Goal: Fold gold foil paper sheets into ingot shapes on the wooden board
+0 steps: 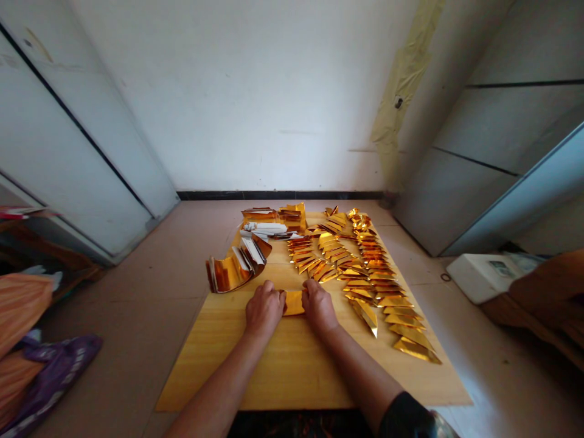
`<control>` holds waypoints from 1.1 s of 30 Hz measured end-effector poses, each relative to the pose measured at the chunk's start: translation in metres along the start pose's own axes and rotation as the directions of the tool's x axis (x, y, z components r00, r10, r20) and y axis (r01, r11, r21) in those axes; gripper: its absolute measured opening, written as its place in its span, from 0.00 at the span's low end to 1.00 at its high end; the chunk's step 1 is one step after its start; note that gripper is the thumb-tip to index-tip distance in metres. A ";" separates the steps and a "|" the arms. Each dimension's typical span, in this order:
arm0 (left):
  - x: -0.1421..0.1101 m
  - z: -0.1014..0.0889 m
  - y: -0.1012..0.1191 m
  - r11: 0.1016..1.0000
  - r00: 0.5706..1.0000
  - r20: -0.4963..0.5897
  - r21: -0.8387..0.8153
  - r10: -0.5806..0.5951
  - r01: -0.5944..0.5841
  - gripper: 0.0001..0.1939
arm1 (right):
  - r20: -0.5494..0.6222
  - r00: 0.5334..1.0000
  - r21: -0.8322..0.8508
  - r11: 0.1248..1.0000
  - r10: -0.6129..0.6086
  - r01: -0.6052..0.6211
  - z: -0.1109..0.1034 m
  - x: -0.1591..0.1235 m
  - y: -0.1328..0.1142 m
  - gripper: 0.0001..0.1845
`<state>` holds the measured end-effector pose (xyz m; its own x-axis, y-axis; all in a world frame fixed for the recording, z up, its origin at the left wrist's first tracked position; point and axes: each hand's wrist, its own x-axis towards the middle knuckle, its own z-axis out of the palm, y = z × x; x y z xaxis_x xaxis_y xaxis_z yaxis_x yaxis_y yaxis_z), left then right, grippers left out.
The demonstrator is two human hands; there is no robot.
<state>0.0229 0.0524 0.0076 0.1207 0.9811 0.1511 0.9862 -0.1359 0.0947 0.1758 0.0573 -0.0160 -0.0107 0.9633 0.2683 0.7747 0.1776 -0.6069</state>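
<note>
Gold foil piece [294, 303] partly hidden between left hand [263, 309] and right hand [318, 306], both pressed down, grip unclear

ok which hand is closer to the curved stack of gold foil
Left. The left hand sits below and right of the curved stack of gold foil, not touching it; the right hand lies farther right, past the gold foil piece between the hands.

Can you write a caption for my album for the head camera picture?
Left hand and right hand press gold foil on a wooden board near folded gold pieces.
</note>
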 end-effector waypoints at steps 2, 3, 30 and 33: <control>0.001 0.003 -0.001 1.000 1.000 -0.024 -0.024 0.010 -0.011 0.19 | 0.003 1.000 -0.003 1.000 0.015 -0.015 -0.001 0.000 -0.001 0.10; 0.001 0.005 -0.001 0.999 0.999 -0.034 -0.035 0.014 -0.015 0.19 | 0.007 1.000 -0.006 1.000 0.022 -0.022 -0.001 0.001 -0.001 0.10; 0.009 0.000 0.001 0.910 0.914 -0.088 -0.088 0.397 -0.404 0.04 | 0.254 0.966 -0.422 0.894 -0.040 0.148 -0.019 -0.006 -0.009 0.08; 0.010 0.003 -0.003 0.880 0.895 -0.057 -0.164 0.442 -0.445 0.06 | 0.224 0.974 -0.394 0.912 -0.026 0.115 -0.020 -0.004 -0.007 0.10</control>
<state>0.0217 0.0636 0.0056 0.5376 0.8104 0.2328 0.7959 -0.5789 0.1773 0.1827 0.0483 0.0024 -0.1718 0.9790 0.1099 0.9543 0.1931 -0.2281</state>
